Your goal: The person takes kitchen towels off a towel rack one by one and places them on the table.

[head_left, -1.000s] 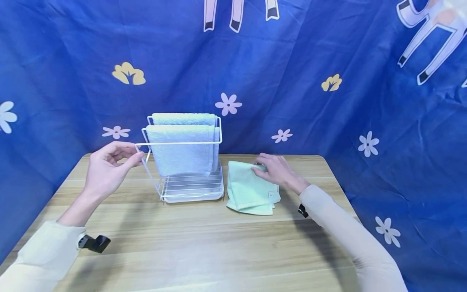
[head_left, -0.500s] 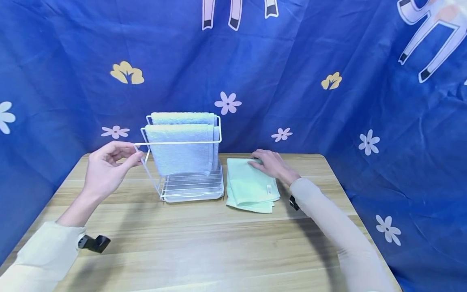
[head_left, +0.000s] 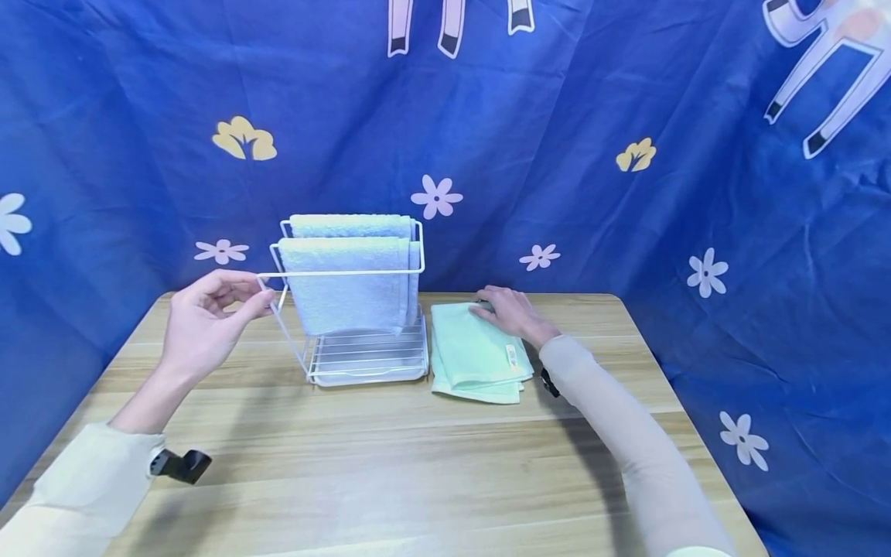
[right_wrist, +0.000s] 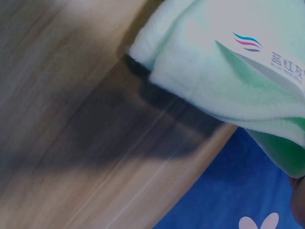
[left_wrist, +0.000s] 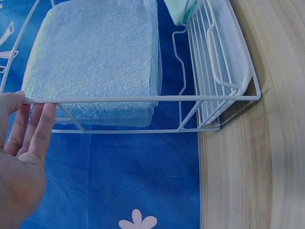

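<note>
In the head view my left hand [head_left: 209, 317] pinches the upper front left corner of a white wire rack [head_left: 341, 272]. The left wrist view has its fingers and thumb at the same white bar. Pale blue terry towels [head_left: 341, 286] hang folded over the two rear bars. To the right of the rack is a folded mint green towel [head_left: 476, 348] with a white label [right_wrist: 267, 55]. My right hand [head_left: 511, 313] grips its far edge, thumb on the upper side. Only a sliver of that hand shows in the right wrist view; its other fingertips are hidden.
The rack has a slatted base over a white drip tray [head_left: 369, 377] on the wooden table [head_left: 390, 472]. A blue cloth backdrop [head_left: 487, 139] with flowers and animal legs rises behind the table and along both sides.
My right hand and forearm have shifted slightly left and away, and the mint towel has moved slightly the same way. The left hand stays on the rack.
</note>
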{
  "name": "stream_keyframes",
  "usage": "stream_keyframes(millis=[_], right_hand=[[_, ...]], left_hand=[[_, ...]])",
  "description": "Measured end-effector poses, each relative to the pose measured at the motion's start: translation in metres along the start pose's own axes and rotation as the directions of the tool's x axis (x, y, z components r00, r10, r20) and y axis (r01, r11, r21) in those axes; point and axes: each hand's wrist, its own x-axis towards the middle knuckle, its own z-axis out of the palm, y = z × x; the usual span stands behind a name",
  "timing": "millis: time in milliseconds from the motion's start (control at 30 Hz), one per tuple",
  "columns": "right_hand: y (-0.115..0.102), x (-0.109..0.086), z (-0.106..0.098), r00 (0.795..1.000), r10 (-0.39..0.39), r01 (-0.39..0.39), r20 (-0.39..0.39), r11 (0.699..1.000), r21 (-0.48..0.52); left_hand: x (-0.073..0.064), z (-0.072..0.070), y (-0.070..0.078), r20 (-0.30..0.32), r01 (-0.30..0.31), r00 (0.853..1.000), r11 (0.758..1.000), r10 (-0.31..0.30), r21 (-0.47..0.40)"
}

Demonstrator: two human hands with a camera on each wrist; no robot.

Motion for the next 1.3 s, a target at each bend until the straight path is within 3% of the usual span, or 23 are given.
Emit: stream_keyframes(millis=[467,867,1067,1300], right_hand=[[0.002,0.002,0.007,0.999,0.022,-0.021,0.033,0.999,-0.037],[-0.003,-0.003,-0.010,0.998,0.016,-0.021,-0.062,0.997,-0.076],[-0.015,-0.003,-0.025,0.988,0.035,-0.036,-0.151,0.999,-0.003],[-0.038,-0.002,-0.049,0.967,-0.002,0.026,-0.254,0.996,0.089]], left_hand=[[-0.001,0.001,0.000,0.008,0.000,1.000,0.998,0.001,-0.060],[0.000,0.001,0.001,0.001,-0.003,1.000,1.000,0.003,-0.006],[0.001,0.001,0.000,0.001,-0.004,1.000,1.000,0.004,-0.025],[0.001,0.000,-0.001,0.007,-0.004,1.000,0.999,0.004,-0.036]])
